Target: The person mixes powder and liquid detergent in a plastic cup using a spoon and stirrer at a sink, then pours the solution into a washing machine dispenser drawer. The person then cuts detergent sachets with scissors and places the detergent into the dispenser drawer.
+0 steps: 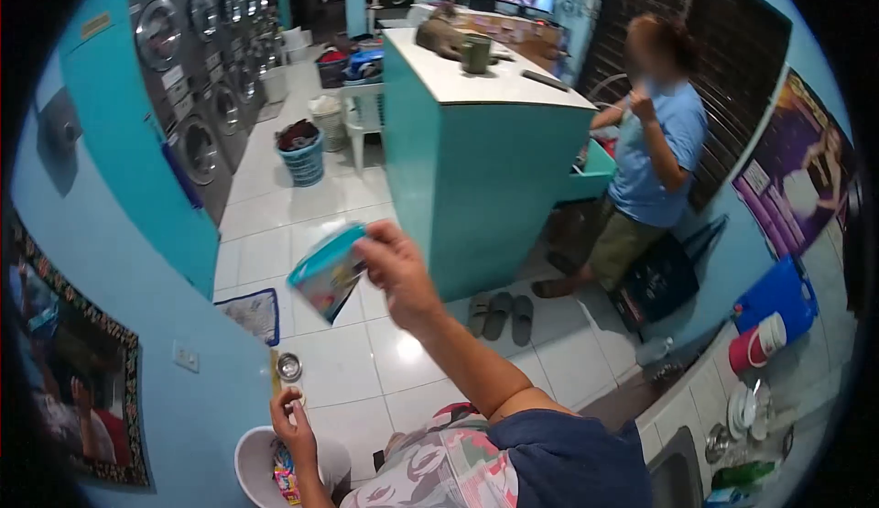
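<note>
A teal-edged sachet (pixel 328 274) with a multicoloured front hangs from my right hand (pixel 396 274), pinched at its upper right corner between thumb and fingers. My right arm is stretched forward over the tiled floor. Lower down, my left hand (pixel 295 426) is held with its fingers partly bent and apart, and nothing shows in it. Just below that hand is a white bin (pixel 255 467) with colourful packets (pixel 284 473) inside.
A teal counter (pixel 513 187) bears a cat (pixel 441 37) and a mug (pixel 475 54). Behind its right end stands a person (pixel 664 142) in blue. Washing machines (pixel 197 149) line the left. Slippers (pixel 499 316), a metal bowl (pixel 288 366) and a laundry basket (pixel 302 158) are on the floor.
</note>
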The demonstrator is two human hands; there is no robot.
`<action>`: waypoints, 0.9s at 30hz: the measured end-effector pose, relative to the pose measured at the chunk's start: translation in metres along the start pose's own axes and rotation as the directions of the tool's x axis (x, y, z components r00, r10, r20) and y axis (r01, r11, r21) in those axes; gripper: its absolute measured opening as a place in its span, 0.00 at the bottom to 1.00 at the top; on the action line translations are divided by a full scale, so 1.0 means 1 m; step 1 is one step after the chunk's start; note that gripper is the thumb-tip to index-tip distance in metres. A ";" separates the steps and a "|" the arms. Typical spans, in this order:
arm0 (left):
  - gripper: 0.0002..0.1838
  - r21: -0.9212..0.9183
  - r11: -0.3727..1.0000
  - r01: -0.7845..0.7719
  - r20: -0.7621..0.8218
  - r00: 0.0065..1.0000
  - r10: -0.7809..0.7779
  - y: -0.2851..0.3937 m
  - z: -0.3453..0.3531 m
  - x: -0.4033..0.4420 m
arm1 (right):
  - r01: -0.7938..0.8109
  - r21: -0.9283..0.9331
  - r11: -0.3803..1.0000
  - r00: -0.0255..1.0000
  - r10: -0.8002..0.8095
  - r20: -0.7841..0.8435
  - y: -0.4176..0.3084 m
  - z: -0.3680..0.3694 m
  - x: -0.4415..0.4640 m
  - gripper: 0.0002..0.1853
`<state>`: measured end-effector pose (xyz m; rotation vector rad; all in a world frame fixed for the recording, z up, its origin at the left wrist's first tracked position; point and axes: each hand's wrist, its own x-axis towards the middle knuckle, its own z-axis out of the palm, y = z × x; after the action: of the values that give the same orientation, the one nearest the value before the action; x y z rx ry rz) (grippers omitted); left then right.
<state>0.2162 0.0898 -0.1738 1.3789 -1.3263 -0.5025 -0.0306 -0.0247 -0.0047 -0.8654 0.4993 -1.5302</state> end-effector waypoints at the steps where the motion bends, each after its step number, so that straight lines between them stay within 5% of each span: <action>1: 0.14 0.000 0.999 -0.042 0.038 0.998 0.042 0.009 0.011 0.002 | 0.108 0.034 0.994 0.989 -0.103 -0.105 -0.018 -0.019 -0.007 0.06; 4: 0.14 -0.078 0.986 -0.150 0.102 0.982 0.158 0.023 0.022 0.023 | 0.390 0.012 0.921 0.861 -0.360 -0.359 -0.051 -0.048 -0.007 0.06; 6: 0.14 -0.067 0.979 -0.191 0.184 0.962 0.200 0.037 0.037 0.014 | 0.479 0.011 0.878 0.720 -0.386 -0.578 -0.083 -0.076 -0.019 0.05; 12: 0.13 -0.073 0.983 -0.167 0.342 0.922 0.182 0.050 0.059 -0.011 | 0.761 0.009 0.649 0.415 -0.475 -0.776 -0.135 -0.202 -0.065 0.07; 18: 0.16 -0.050 0.967 -0.248 0.367 0.896 0.249 0.058 0.075 -0.009 | 0.850 -0.142 0.508 0.181 -0.533 -0.826 -0.173 -0.248 -0.114 0.09; 21: 0.17 -0.029 0.952 -0.305 0.397 0.870 0.291 0.065 0.077 -0.005 | 0.823 -0.210 0.528 0.106 -0.507 -0.855 -0.178 -0.266 -0.114 0.10; 25: 0.15 -0.013 0.954 -0.298 0.425 0.863 0.275 0.065 0.066 -0.002 | 0.756 -0.130 0.641 0.224 -0.441 -0.869 -0.194 -0.313 -0.104 0.09; 26: 0.15 -0.007 0.957 -0.289 0.421 0.867 0.265 0.063 0.062 -0.001 | 0.689 -0.116 0.715 0.383 -0.496 -0.780 -0.193 -0.357 -0.106 0.10; 27: 0.14 -0.003 0.960 -0.279 0.418 0.872 0.255 0.061 0.059 0.000 | 0.661 -0.111 0.742 0.334 -0.423 -0.842 -0.202 -0.354 -0.100 0.12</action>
<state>0.1401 0.0804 -0.1384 1.1418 -1.8622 -0.5921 -0.4338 0.0441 -0.0985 0.0365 0.6953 -2.6149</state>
